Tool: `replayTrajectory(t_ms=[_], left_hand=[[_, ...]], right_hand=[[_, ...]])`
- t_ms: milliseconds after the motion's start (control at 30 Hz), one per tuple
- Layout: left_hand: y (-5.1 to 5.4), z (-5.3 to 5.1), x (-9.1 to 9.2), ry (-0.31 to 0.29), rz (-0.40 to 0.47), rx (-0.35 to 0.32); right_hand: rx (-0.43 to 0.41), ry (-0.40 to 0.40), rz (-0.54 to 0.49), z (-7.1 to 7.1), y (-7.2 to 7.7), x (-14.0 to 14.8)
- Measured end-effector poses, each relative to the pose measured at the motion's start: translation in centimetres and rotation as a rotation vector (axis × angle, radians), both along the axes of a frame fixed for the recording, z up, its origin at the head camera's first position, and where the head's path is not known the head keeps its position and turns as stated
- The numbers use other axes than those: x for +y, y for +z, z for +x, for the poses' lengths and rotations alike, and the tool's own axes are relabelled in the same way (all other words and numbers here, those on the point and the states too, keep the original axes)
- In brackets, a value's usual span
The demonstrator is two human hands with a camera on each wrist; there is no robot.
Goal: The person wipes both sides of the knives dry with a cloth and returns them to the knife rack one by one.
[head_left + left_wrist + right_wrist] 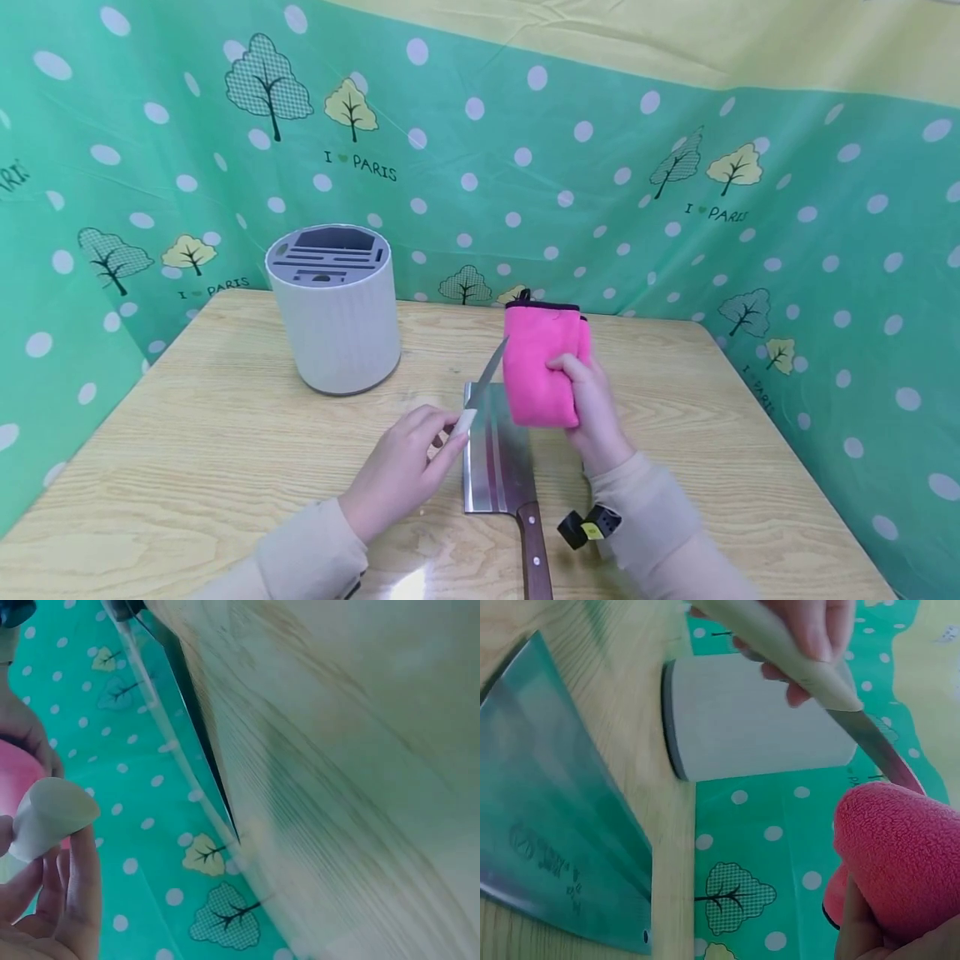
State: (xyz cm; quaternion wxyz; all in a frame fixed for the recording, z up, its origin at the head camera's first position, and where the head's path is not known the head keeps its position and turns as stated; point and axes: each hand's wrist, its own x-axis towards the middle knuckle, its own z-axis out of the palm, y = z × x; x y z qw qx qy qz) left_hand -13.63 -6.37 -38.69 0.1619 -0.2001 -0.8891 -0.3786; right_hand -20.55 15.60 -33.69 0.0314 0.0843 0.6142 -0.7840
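My left hand (pixel 408 467) pinches the pale handle (pixel 463 423) of a small knife, its narrow blade (pixel 487 372) slanting up to the right. In my right hand (pixel 592 408) is a folded pink cloth (pixel 536 367) with black edging, gripped at its right side. The blade tip meets the cloth's left edge in the head view; in the right wrist view the blade (pixel 877 750) runs behind the cloth (pixel 900 847). Below both hands a cleaver (pixel 498 454) lies on the table, its brown handle (pixel 534 550) toward the front edge.
A white cylindrical knife block (pixel 337 333) with a grey slotted top stands at the back left of the wooden table (pixel 225 433). Its slots show no knives. A green dotted curtain (pixel 465 208) hangs behind and beside the table.
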Motion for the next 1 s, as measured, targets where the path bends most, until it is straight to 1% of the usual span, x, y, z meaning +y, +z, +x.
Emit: replayTrajectory(t_ms=[67,167,267,333,500,667,833,1000], left_hand=[[0.1,0.0,0.1,0.002,0.034,-0.065],[0.4,-0.1,0.3,0.018,0.085,-0.152],[0.6,-0.2,0.5,0.037,0.146,-0.203],[0.8,-0.2,0.7,0.038,0.208,-0.225],[1.0,-0.4,1.4,0.036,0.340,-0.250],[1.0,-0.6,2.1,0.045,0.393,-0.258],[1.0,-0.8,2.4,0.033,0.443,-0.274],[0.8,-1.1,2.5,0.040,0.453,-0.289]], right_hand=[[0.023,-0.013,0.044,0.1,-0.2,-0.3],[0.043,-0.012,0.115,0.2,-0.5,-0.7],[0.064,-0.008,0.169,0.4,-0.7,-1.1],[0.076,-0.005,0.191,0.5,-0.7,-1.4],[0.087,0.003,0.222,1.0,-0.7,-2.0],[0.074,0.013,0.235,1.6,-0.7,-2.8],[0.119,0.015,0.224,2.0,-0.8,-3.7],[0.132,0.033,0.244,2.2,-1.0,-4.2]])
